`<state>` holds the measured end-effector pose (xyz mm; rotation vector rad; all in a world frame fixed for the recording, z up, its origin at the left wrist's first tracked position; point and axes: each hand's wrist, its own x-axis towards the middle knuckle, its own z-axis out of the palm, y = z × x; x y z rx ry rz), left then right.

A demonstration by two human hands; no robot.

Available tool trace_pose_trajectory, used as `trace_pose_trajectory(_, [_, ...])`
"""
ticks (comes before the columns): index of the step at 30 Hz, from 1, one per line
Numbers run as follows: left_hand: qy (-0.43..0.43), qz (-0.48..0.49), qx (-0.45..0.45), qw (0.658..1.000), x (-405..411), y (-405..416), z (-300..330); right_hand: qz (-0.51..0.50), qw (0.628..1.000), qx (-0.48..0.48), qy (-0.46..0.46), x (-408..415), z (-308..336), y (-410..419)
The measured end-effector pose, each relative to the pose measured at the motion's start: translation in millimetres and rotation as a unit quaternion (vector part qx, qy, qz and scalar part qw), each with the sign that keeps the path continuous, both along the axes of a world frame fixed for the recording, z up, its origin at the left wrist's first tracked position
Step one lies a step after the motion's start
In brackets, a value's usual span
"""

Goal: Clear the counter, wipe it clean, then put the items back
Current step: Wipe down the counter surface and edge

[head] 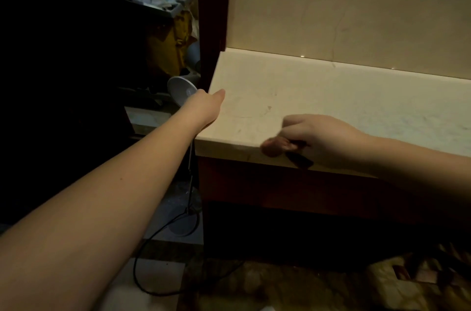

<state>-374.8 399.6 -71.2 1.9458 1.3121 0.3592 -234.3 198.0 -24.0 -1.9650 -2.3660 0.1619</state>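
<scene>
Cream stone counter (331, 96) lies before you. Your left hand (204, 107) grips a white lamp (181, 93) just off its left edge; your right hand (321, 137) pinches a brown cloth (276, 146) at the front edge.

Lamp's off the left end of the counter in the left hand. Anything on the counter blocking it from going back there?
Nothing visible does. The counter near the lamp is bare. The right hand, holding a small dark item, is at the front edge, further right. The left hand grips the lamp beside the counter's left end.
</scene>
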Motion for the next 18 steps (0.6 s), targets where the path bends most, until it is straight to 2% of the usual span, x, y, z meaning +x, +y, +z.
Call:
trace_pose_trajectory(3, [-0.002, 0.001, 0.001, 1.000, 0.1, -0.4, -0.5, -0.026, 1.000, 0.011, -0.003, 6.5, -2.2, -2.0])
trace_pose_trajectory(9, [0.007, 0.001, 0.005, 1.000, 0.8, -2.8, 2.2, -0.029, 0.998, 0.045, -0.027, -36.2, -4.4, 55.7])
trace_pose_trajectory(12, [0.035, 0.023, 0.009, 0.999, 1.7, -5.1, 3.7, -0.039, 0.999, 0.023, -0.029, -25.4, -2.5, 37.5])
trace_pose_trajectory(16, [0.004, 0.002, 0.012, 1.000, -0.6, -3.6, 2.0, -0.045, 0.999, 0.004, -0.024, 9.5, 0.5, -8.7])
trace_pose_trajectory(18, [-0.001, 0.005, 0.010, 1.000, -1.6, -3.7, 2.5, -0.061, 0.998, -0.005, -0.021, 18.0, 1.2, -4.6])
